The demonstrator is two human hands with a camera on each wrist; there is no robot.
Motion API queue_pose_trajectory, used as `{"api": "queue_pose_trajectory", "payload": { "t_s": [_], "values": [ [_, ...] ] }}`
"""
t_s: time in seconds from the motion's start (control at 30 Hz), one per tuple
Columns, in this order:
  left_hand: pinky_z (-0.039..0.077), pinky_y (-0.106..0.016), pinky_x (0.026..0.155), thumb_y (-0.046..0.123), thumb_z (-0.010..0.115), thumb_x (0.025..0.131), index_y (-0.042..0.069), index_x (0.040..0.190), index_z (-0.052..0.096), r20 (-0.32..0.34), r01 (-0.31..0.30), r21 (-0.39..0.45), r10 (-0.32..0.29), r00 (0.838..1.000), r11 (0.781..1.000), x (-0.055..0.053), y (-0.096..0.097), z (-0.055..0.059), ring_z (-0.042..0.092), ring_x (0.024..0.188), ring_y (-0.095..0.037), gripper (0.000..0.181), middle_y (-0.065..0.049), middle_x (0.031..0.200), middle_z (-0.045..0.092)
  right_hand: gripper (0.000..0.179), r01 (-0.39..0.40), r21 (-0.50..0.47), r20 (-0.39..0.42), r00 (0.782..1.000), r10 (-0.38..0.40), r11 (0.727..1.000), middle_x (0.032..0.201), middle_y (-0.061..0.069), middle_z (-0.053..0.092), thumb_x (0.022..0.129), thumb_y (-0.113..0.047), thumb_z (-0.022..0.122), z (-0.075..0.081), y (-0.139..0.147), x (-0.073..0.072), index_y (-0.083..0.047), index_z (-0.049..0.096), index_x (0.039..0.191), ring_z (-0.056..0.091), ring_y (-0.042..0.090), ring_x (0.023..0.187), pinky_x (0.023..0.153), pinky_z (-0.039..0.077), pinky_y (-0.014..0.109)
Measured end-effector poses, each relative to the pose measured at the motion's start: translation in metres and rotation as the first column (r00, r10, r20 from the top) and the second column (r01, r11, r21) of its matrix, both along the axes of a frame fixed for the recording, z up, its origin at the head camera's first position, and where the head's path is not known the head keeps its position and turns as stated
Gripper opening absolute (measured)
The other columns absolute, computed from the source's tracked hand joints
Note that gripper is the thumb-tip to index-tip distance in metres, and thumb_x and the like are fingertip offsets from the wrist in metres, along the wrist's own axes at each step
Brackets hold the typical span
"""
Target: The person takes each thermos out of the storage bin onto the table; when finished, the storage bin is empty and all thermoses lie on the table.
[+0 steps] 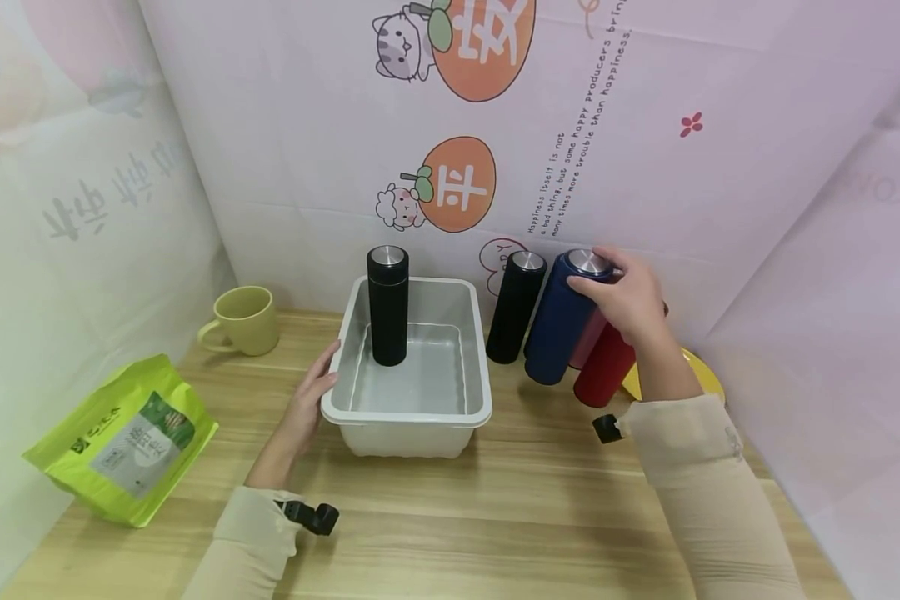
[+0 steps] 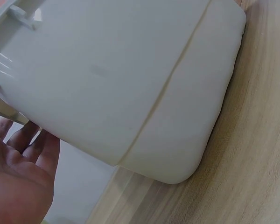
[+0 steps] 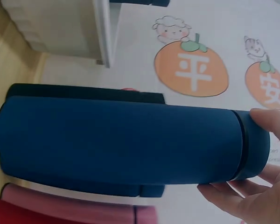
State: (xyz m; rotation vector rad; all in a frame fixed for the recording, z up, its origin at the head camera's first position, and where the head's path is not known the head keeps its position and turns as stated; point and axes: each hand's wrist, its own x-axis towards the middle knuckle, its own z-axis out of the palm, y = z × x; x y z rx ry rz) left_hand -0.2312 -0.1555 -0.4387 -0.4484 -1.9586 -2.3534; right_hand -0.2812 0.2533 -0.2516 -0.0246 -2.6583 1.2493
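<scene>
My right hand (image 1: 628,296) grips a blue thermos flask (image 1: 558,329) round its cap, from above, with thumb and fingers on opposite sides. The right wrist view shows the blue flask (image 3: 121,140) at full length, with another blue one partly hidden behind it. At the left side of a light grey plastic bin (image 1: 411,418), my left hand (image 1: 309,408) rests its fingers against the outer wall, just under the rim. In the left wrist view the fingers (image 2: 46,151) lie along the bin's edge. A black thermos flask (image 1: 388,312) stands upright inside the bin.
Another black flask (image 1: 516,308) stands left of the blue one. Red (image 1: 606,367) and pink (image 3: 84,207) flasks are on its right, near a yellow plate (image 1: 708,379). At left are a yellow-green mug (image 1: 247,321) and a green pouch (image 1: 123,442). Printed cloth (image 1: 307,125) hangs behind.
</scene>
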Motion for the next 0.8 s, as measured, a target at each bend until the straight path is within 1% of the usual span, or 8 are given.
{"api": "queue_pose_trajectory", "payload": {
  "t_s": [0.1, 0.17, 0.3, 0.4, 0.5, 0.63, 0.8],
  "values": [
    [0.013, -0.039, 0.114, 0.006, 0.03, 0.101, -0.006, 0.152, 0.015, -0.005, 0.004, 0.0, -0.004, 1.0, 1.0, -0.001, 0.0, 0.001, 0.007, 0.144, -0.034, 0.055, -0.021, 0.16, 0.005, 0.071, 0.018, 0.012, 0.008, 1.0, -0.018, 1.0, 0.145, 0.019, 0.042, 0.09, -0.035, 0.069, -0.009, 0.005, 0.001, -0.016, 0.039, 0.151, 0.043, 0.037, 0.12, 0.093, 0.045, 0.053],
    [0.011, -0.041, 0.115, 0.006, 0.03, 0.101, -0.006, 0.152, 0.015, -0.005, 0.005, -0.002, -0.005, 1.0, 1.0, -0.001, 0.0, 0.001, 0.007, 0.144, -0.034, 0.055, -0.02, 0.16, 0.005, 0.071, 0.027, 0.011, 0.021, 0.999, -0.028, 1.0, 0.146, 0.02, 0.04, 0.09, -0.035, 0.069, -0.015, 0.008, 0.001, -0.016, 0.038, 0.151, 0.043, 0.038, 0.122, 0.094, 0.043, 0.054],
    [0.008, -0.047, 0.115, 0.005, 0.029, 0.1, -0.005, 0.153, 0.016, -0.005, 0.001, -0.008, -0.001, 1.0, 1.0, -0.002, -0.001, 0.001, 0.007, 0.144, -0.032, 0.055, -0.019, 0.16, 0.006, 0.072, 0.05, 0.006, 0.059, 0.997, -0.05, 0.999, 0.15, 0.024, 0.032, 0.091, -0.033, 0.068, -0.03, 0.012, -0.001, -0.016, 0.035, 0.153, 0.038, 0.043, 0.128, 0.1, 0.038, 0.058],
    [0.006, -0.049, 0.114, 0.005, 0.029, 0.1, -0.005, 0.153, 0.015, -0.008, -0.002, -0.01, 0.002, 1.0, 1.0, -0.002, -0.002, 0.001, 0.008, 0.144, -0.031, 0.055, -0.019, 0.16, 0.007, 0.072, 0.06, 0.02, 0.077, 0.995, -0.061, 0.998, 0.151, 0.026, 0.029, 0.093, -0.031, 0.066, -0.041, 0.013, -0.002, -0.015, 0.032, 0.154, 0.034, 0.045, 0.131, 0.101, 0.035, 0.06],
    [0.006, -0.05, 0.114, 0.004, 0.029, 0.1, -0.005, 0.152, 0.015, -0.011, -0.001, -0.011, 0.001, 1.0, 1.0, -0.001, -0.002, 0.002, 0.008, 0.144, -0.033, 0.055, -0.02, 0.16, 0.007, 0.072, 0.07, 0.047, 0.087, 0.993, -0.074, 0.996, 0.15, 0.027, 0.031, 0.093, -0.031, 0.065, -0.05, 0.013, -0.002, -0.014, 0.031, 0.154, 0.034, 0.046, 0.131, 0.101, 0.034, 0.062],
    [0.006, -0.051, 0.114, 0.005, 0.029, 0.1, -0.005, 0.152, 0.015, -0.01, -0.001, -0.015, 0.0, 1.0, 1.0, 0.0, -0.001, 0.002, 0.007, 0.144, -0.033, 0.055, -0.02, 0.16, 0.006, 0.072, 0.079, 0.062, 0.086, 0.993, -0.084, 0.995, 0.148, 0.028, 0.034, 0.093, -0.032, 0.065, -0.057, 0.014, -0.004, -0.012, 0.031, 0.154, 0.037, 0.047, 0.128, 0.1, 0.034, 0.063],
    [0.007, -0.05, 0.114, 0.005, 0.029, 0.101, -0.004, 0.153, 0.016, -0.001, -0.005, -0.024, 0.005, 1.0, 1.0, 0.0, -0.001, 0.001, 0.008, 0.144, -0.032, 0.055, -0.019, 0.16, 0.007, 0.071, 0.095, 0.069, 0.066, 0.993, -0.1, 0.993, 0.147, 0.028, 0.037, 0.093, -0.03, 0.066, -0.06, 0.013, -0.005, -0.011, 0.033, 0.153, 0.038, 0.047, 0.127, 0.099, 0.036, 0.062]
  ]
}}
